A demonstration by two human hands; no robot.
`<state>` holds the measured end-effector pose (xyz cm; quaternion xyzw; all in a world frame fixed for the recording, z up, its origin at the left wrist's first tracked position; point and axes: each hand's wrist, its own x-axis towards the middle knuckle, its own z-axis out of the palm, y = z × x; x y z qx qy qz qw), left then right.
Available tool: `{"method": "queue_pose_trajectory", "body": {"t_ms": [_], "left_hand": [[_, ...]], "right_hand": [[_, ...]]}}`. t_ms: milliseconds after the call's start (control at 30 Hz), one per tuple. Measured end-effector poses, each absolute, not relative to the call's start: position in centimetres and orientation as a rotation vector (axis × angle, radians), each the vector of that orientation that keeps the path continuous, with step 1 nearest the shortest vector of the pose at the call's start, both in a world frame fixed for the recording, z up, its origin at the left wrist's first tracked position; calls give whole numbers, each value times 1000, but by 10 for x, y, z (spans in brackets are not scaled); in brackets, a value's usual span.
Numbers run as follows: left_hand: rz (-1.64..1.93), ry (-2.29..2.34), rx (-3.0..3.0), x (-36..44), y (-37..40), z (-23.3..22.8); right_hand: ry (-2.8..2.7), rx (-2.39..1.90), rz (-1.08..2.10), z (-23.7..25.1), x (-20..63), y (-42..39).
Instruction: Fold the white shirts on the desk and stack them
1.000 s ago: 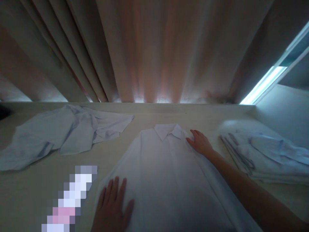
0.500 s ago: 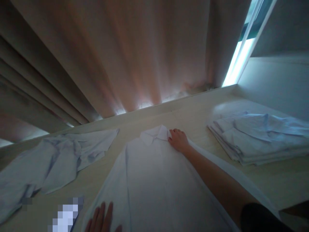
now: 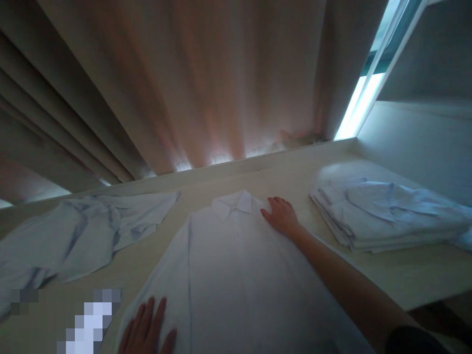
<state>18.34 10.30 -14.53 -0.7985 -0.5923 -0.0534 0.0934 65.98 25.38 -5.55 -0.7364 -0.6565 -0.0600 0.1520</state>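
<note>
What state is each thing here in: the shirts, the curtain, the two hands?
White shirt: spread flat on the table, front up, collar at the far end.
Crumpled shirts: lying loose and unfolded, to the left.
Folded stack: shirts folded and piled neatly, to the right.
Curtain: drawn, light showing beneath it.
Left hand: open, flat on the white shirt's near left edge.
Right hand: open, resting beside the collar.
</note>
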Motion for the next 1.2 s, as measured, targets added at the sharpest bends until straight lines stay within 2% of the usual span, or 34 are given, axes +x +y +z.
{"method": "queue_pose_trajectory", "body": {"t_ms": [167,367,900,1200], "left_hand": [[-165,-1802,-2341,189,102,-140],[-136,-1882,-2346,200,100,-129],[-239,-1912,-2354,216,91,-105],[-186,-1904,-2337,215,93,-105]], "right_hand": [[-2053,-2049,-157,-66,657,205],[-2198,-2009,31,-82,642,167],[-1986,-2045,-81,-87,637,164],[-1837,-2113,-20,-77,633,161]]}}
